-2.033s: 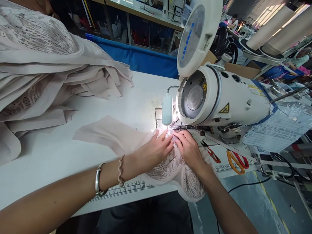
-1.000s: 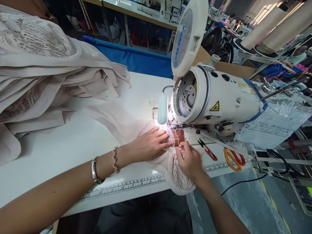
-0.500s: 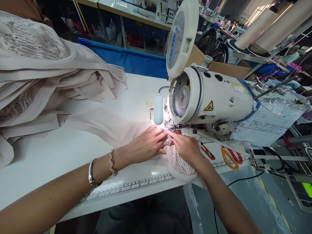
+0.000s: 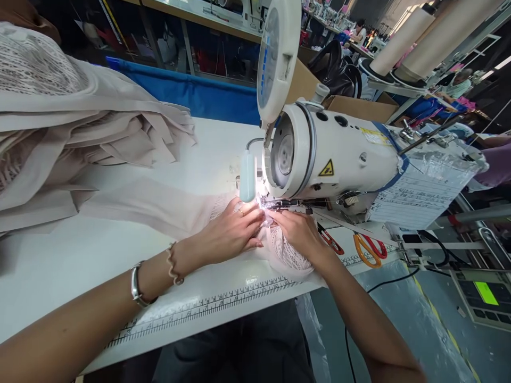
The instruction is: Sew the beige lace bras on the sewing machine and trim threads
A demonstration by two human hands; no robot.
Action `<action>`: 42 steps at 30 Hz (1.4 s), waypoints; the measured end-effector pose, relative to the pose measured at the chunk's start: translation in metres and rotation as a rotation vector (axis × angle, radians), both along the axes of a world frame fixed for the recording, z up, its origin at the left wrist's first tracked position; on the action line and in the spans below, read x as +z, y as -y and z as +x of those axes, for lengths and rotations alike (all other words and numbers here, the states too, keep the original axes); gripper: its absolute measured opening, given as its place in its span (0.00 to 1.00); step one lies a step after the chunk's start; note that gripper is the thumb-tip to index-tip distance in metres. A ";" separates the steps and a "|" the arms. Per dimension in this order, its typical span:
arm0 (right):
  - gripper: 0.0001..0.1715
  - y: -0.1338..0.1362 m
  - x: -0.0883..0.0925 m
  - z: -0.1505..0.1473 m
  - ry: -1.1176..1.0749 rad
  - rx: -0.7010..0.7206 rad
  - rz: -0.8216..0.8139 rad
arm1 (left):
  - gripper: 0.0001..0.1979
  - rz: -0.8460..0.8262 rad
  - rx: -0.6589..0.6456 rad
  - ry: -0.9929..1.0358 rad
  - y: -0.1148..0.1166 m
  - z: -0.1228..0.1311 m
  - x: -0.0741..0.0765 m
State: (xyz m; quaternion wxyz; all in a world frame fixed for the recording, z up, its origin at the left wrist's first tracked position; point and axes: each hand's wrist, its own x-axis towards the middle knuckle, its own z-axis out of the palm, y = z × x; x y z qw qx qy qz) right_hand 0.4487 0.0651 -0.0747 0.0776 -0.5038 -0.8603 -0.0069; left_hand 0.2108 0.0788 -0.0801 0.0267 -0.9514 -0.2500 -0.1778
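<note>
A pale pink lace garment piece point(image 4: 284, 250) lies under the lamp-lit needle area of a white sewing machine point(image 4: 339, 149). My left hand point(image 4: 227, 231) presses on the cloth just left of the needle, fingers bent and close together on it. At the right, my right hand point(image 4: 297, 229) grips the cloth's edge near the presser foot, with lace bunched below its fingers. The needle and the exact fingertip contact are lost in the glare. A plain part of the same cloth point(image 4: 131, 205) trails left over the white table point(image 4: 167, 282).
A heap of similar pale garment pieces point(image 4: 91, 127) sits at the left. Orange-handled scissors point(image 4: 366, 251), a red-handled tool point(image 4: 330, 239) and a printed ruler point(image 4: 223, 304) are by the table's front edge. A small lamp point(image 4: 247, 178) hangs beside the machine head.
The whole view has shifted, so the machine and table appear further left. Both hands stay on the cloth by the needle; my right hand's fingers lie slightly flatter and closer to the presser foot.
</note>
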 end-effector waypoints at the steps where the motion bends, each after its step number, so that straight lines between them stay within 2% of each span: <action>1: 0.14 0.004 0.001 0.001 -0.014 -0.016 0.010 | 0.31 -0.016 -0.011 0.006 0.000 0.000 0.000; 6: 0.14 0.030 0.000 0.009 0.018 -0.086 -0.027 | 0.22 -0.036 -0.037 0.050 0.000 0.001 -0.002; 8: 0.10 0.035 -0.005 0.013 0.003 -0.067 -0.014 | 0.18 -0.025 -0.027 0.074 0.001 0.002 -0.003; 10: 0.14 0.034 -0.009 0.016 -0.040 -0.024 0.053 | 0.16 -0.004 -0.013 0.073 0.003 0.004 -0.003; 13: 0.21 0.028 -0.008 0.017 -0.033 0.017 0.139 | 0.17 0.030 -0.023 0.036 0.006 0.006 -0.003; 18: 0.26 0.021 0.001 0.013 0.065 0.017 0.054 | 0.19 0.015 -0.018 0.017 0.008 0.006 0.001; 25: 0.27 0.012 0.006 0.006 0.107 -0.021 -0.045 | 0.19 -0.004 0.011 0.046 0.005 0.004 -0.002; 33: 0.28 -0.003 0.004 0.001 0.132 0.000 -0.048 | 0.21 -0.012 0.040 0.062 -0.002 -0.001 -0.003; 37: 0.26 -0.001 0.001 0.007 0.062 0.018 -0.011 | 0.19 -0.007 0.057 0.061 -0.003 0.000 -0.005; 40: 0.15 0.008 0.000 0.014 0.051 -0.061 0.008 | 0.16 -0.023 0.072 0.080 -0.001 0.002 -0.006; 42: 0.13 0.016 0.000 0.020 0.079 -0.112 0.012 | 0.17 -0.053 0.068 0.084 0.000 0.002 -0.006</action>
